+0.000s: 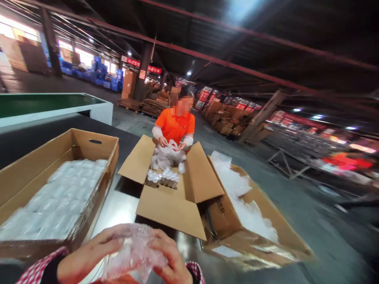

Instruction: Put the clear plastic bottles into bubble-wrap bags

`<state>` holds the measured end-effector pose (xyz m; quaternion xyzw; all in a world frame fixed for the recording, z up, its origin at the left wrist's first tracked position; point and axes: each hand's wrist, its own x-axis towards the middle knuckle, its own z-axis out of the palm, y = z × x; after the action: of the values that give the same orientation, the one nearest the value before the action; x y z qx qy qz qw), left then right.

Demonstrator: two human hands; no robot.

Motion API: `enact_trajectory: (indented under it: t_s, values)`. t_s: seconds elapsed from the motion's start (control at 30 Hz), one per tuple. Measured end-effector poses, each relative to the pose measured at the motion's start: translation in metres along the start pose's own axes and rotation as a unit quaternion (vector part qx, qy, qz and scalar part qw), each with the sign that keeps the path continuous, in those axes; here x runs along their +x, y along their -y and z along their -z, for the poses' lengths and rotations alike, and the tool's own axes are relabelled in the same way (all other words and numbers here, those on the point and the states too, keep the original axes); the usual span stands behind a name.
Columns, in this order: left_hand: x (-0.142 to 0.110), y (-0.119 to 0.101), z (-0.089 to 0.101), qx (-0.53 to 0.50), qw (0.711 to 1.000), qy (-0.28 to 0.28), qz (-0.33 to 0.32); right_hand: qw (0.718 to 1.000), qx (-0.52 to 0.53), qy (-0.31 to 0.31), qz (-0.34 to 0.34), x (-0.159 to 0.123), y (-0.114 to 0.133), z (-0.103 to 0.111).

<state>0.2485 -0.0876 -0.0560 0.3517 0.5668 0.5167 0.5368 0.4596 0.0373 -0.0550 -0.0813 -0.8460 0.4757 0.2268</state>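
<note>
At the near edge of the work surface, a clear plastic bag (134,252) with small pale containers inside sits between both hands. The left hand (89,254) is curled around the bag's left side, fingers closed on the film. The right hand (170,258) grips the right side, fingers bent over the top. The bag is not yet in any box.

Just beyond, the open centre carton (174,197) holds only one short row of small jars (162,177) at its far end; most of its floor is bare, so packing appears to be at an early stage. The long carton at left (59,189) is full of wrapped packs. The carton at right (251,221) holds loose plastic film. At the far side, a person in an orange shirt (175,126) handles another bag.
</note>
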Motion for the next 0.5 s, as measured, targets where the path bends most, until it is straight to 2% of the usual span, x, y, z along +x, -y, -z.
enact_trajectory:
  t_s: [0.1, 0.17, 0.23, 0.33, 0.4, 0.43, 0.5]
  values:
    - [-0.01, -0.037, 0.007, 0.097, 0.989, 0.078, -0.08, 0.996, 0.07, -0.055, -0.032, 0.009, -0.011, -0.011]
    - [-0.011, -0.056, 0.005, 0.203, 0.964, 0.102, -0.138, 0.982, 0.135, -0.095, -0.09, 0.019, -0.021, -0.021]
    - [-0.004, -0.062, -0.003, 0.355, 0.91, 0.087, -0.198, 0.955, 0.212, -0.134, -0.156, 0.034, -0.03, -0.032]
    - [0.018, -0.055, -0.012, 0.583, 0.773, -0.002, -0.251, 0.904, 0.313, -0.185, -0.225, 0.066, -0.036, -0.046]
    - [0.034, -0.049, -0.007, 0.652, 0.702, -0.044, -0.284, 0.873, 0.361, -0.21, -0.252, 0.093, -0.035, -0.053]
    - [0.041, -0.048, -0.001, 0.662, 0.685, -0.049, -0.302, 0.862, 0.38, -0.209, -0.262, 0.106, -0.032, -0.054]
    - [0.052, -0.053, 0.022, 0.653, 0.683, -0.055, -0.323, 0.859, 0.395, -0.172, -0.276, 0.132, -0.026, -0.056]
